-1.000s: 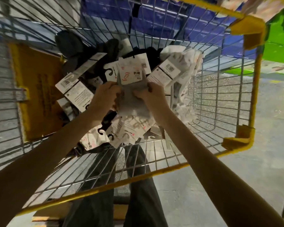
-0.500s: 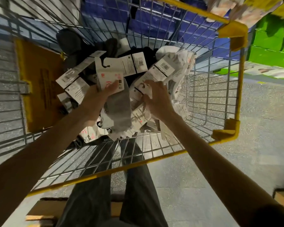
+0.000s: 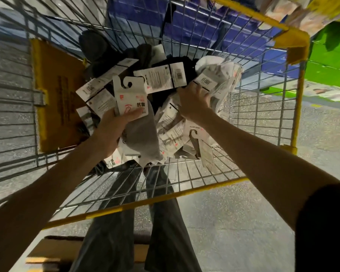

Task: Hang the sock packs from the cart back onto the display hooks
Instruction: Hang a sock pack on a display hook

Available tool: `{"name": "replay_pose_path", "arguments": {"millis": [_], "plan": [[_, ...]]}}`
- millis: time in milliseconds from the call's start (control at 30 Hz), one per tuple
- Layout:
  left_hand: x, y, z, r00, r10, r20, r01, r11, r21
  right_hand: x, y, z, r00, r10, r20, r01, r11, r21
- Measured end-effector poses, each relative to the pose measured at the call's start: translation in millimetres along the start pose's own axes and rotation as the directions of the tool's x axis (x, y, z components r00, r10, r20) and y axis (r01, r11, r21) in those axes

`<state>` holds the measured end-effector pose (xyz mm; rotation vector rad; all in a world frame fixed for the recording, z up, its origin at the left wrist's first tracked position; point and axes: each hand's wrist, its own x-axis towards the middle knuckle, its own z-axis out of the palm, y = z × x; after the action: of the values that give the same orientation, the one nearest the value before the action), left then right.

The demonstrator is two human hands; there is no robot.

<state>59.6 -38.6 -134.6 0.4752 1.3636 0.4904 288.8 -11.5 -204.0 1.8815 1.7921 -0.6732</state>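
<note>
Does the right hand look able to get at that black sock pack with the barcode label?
Probably yes. The black sock pack lies uncovered on top of the pile, just beside the right hand, which is inside the cart at a white pack. The left hand holds a grey pack aside.

Right arm [image 3: 253, 154]: dark, plain sleeve [image 3: 326, 222] on the upper arm, forearm uncovered below it. Left arm [image 3: 47, 193]: uncovered along its whole visible length. Left hand [image 3: 114, 130] and right hand [image 3: 192, 103]: ungloved. Legs: dark grey trousers [image 3: 165, 222], loose cut, plain fabric.
</note>
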Motion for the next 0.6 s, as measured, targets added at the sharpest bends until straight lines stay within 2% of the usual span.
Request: {"name": "replay_pose_path", "arguments": {"millis": [100, 167, 300, 367, 433, 467, 533, 600], "plan": [[1, 7, -1, 0.999, 0.024, -0.021, -0.024, 0.999, -0.021, -2, 5, -13, 0.993, -0.093, -0.070, 0.101, 0.988, 0.115], [2, 11, -3, 0.999, 0.021, -0.035, -0.023, 0.999, -0.044, -13, 10, -28, 0.984, -0.105, -0.146, 0.136, 0.964, 0.228], [1, 19, -12, 0.991, 0.074, -0.110, -0.085, 0.992, -0.097, -58, 16, -76, 0.963, -0.087, -0.257, 0.211, 0.833, 0.511], [1, 25, -19, 0.974, 0.147, -0.170, -0.166, 0.981, -0.101, -82, 18, -106, 0.949, -0.031, -0.313, 0.238, 0.722, 0.650], [1, 34, -27, 0.955, 0.203, -0.214, -0.230, 0.967, -0.109, -103, 20, -136, 0.961, -0.015, -0.277, 0.249, 0.483, 0.840], [0, 39, -31, 0.945, 0.229, -0.233, -0.258, 0.960, -0.106, -112, 21, -149, 0.969, -0.047, -0.244, 0.243, 0.387, 0.889], [-3, 51, -36, 0.920, 0.296, -0.258, -0.323, 0.944, -0.070, -123, 22, -169, 0.966, -0.180, -0.184, 0.229, 0.272, 0.935], [-6, 63, -38, 0.904, 0.386, -0.183, -0.400, 0.915, -0.045, -126, 18, -180, 0.943, -0.303, -0.139, 0.204, 0.193, 0.960]]}}
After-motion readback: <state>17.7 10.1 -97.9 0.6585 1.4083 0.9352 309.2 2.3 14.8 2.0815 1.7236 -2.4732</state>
